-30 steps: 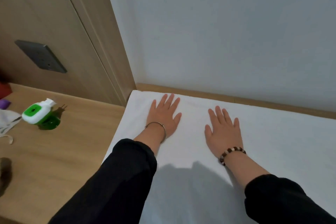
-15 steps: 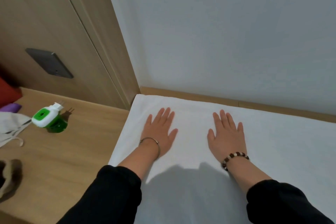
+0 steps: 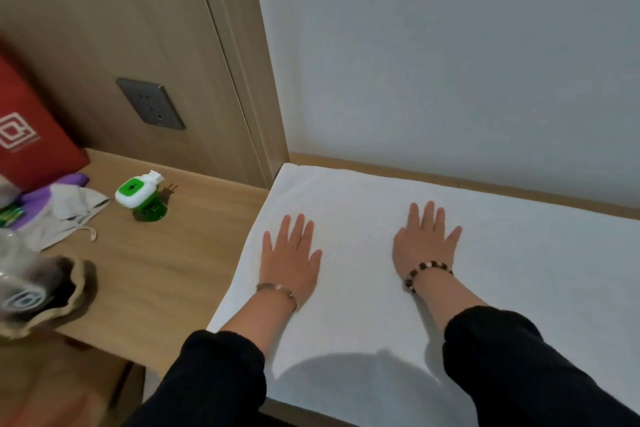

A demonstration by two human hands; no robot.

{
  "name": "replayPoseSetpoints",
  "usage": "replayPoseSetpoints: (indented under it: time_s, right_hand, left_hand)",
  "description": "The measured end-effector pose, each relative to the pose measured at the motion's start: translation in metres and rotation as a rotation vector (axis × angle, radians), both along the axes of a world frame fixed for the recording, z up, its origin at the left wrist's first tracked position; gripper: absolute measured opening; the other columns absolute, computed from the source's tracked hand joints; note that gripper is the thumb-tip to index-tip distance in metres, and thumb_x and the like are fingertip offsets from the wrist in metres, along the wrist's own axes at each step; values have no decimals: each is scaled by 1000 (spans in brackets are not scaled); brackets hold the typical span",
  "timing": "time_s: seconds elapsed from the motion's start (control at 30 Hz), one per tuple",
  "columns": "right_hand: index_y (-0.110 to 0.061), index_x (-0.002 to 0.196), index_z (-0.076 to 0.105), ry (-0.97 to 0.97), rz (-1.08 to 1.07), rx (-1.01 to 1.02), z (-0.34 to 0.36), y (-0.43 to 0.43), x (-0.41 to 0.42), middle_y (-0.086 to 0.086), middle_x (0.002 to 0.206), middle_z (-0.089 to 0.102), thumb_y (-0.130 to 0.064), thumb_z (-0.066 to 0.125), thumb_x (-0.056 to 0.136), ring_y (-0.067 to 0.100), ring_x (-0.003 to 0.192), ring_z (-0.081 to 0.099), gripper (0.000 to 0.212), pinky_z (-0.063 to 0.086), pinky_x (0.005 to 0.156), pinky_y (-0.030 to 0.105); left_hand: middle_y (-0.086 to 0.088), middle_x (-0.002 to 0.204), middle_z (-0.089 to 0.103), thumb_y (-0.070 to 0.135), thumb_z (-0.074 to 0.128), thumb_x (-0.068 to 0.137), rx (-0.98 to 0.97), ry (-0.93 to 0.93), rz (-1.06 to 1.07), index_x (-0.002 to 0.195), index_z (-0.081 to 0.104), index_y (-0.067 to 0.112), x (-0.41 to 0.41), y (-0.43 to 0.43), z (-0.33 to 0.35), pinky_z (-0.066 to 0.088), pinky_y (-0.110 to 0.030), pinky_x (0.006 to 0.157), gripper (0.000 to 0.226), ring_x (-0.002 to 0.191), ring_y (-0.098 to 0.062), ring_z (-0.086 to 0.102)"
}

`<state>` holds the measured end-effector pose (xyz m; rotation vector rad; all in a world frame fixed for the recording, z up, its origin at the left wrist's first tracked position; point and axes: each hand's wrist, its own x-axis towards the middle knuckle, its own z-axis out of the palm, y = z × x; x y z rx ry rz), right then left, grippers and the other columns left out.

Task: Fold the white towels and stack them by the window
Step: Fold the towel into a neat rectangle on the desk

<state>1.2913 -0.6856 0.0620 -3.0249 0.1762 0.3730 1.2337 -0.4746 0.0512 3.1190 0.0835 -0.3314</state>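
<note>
The two hands are sliding apart across the white towel (image 3: 363, 315). The gap between them is wider than a second ago. The left hand (image 3: 289, 262) is lying farther back from the towel's far edge than it was, while the right hand (image 3: 425, 244) is sitting slightly farther forward. The view is also swinging leftward, so more of the wooden desk (image 3: 156, 270) is showing, along with a red bag (image 3: 31, 135) that was only a sliver before.

Both hands are pressing palm-down on the towel with fingers straight and slightly spread, gripping nothing. The left wrist is wearing a thin metal bangle (image 3: 277, 288) and the right a bead bracelet (image 3: 427, 270). Black sleeves (image 3: 214, 378) are covering both forearms. The towel is lying flat and smooth, with its far edge running just beside a wooden ledge (image 3: 485, 184) at the foot of the pale wall (image 3: 450, 62). Its left edge is lying over the desk top.

On the desk, apart from the towel, a green and white plug-in device (image 3: 138, 192) is resting tilted, in the same spot as before. Left of it, a white drawstring pouch (image 3: 69, 215) is lying against a purple item (image 3: 74, 179) near the red bag. A grey wall socket (image 3: 150, 104) is sitting in the wood panel (image 3: 86, 28) above. At the near left a brown-rimmed bag (image 3: 69, 291) is showing, blurred.
</note>
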Motion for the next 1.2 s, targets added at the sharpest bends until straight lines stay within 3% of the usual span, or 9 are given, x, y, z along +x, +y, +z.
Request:
replayPoseSetpoints:
  time_s: [0.1,0.17,0.23,0.37,0.47,0.7,0.83,1.0,1.2]
  right_hand:
    - [-26,148,-20,23,195,32,-4,22,-55,3,154,-27,-52,-5,92,25,145,-19,64,-9,115,52]
    - [-32,142,-26,21,278,48,-6,28,-94,0,149,-32,-58,-16,81,24,144,-23,68,-13,113,51]
    - [-32,143,-26,28,270,34,-7,26,-110,-1,147,-34,-58,-6,91,23,144,-24,61,-12,114,50]
    - [-30,148,-20,56,278,-6,-1,25,-108,1,153,-29,-53,7,97,24,145,-21,62,-9,115,51]
    - [-28,150,-17,71,300,1,-3,26,-109,4,157,-24,-51,9,98,24,145,-20,63,-8,116,50]
    - [-28,152,-9,101,443,31,7,-3,-127,1,159,-19,-47,17,100,20,146,-17,60,-8,116,46]
    - [-30,151,-12,206,288,0,18,-26,-128,5,157,-24,-60,25,95,25,145,-20,73,-7,114,54]
    - [-32,149,-17,296,140,10,22,-44,-136,4,155,-28,-70,29,89,25,144,-22,85,-2,113,61]
    - [-35,148,-21,278,124,47,17,-31,-138,4,154,-32,-72,24,88,28,143,-24,83,-4,113,61]
  left_hand:
    - [-1,160,6,50,0,94,21,-164,125,152,13,27,-18,17,-5,13,-55,114,64,147,-29,2]
    - [-2,160,5,53,9,98,12,-131,237,152,4,30,-25,30,-7,14,-55,113,60,147,-30,2]
    - [-2,158,12,58,19,97,-67,-68,374,152,-1,28,-33,37,-1,20,-49,111,66,144,-26,11]
    - [-5,132,43,60,40,91,-131,-66,516,135,38,16,-46,48,22,40,-35,89,62,118,-24,41]
    - [-9,131,48,55,58,85,-406,54,666,133,40,9,-48,56,35,46,-37,84,68,116,-29,50]
    - [-10,128,56,43,67,83,-595,215,766,131,47,6,-53,58,62,44,-32,80,64,112,-32,55]
    - [-6,104,66,26,66,79,-735,177,720,106,61,10,-54,56,69,54,-33,71,31,87,-28,62]
    - [-12,124,56,34,73,79,-893,246,817,132,47,4,-54,51,91,44,-36,90,66,112,-32,55]
    - [-8,97,62,16,64,79,-974,124,753,113,59,8,-54,30,118,48,-33,69,35,86,-30,60]
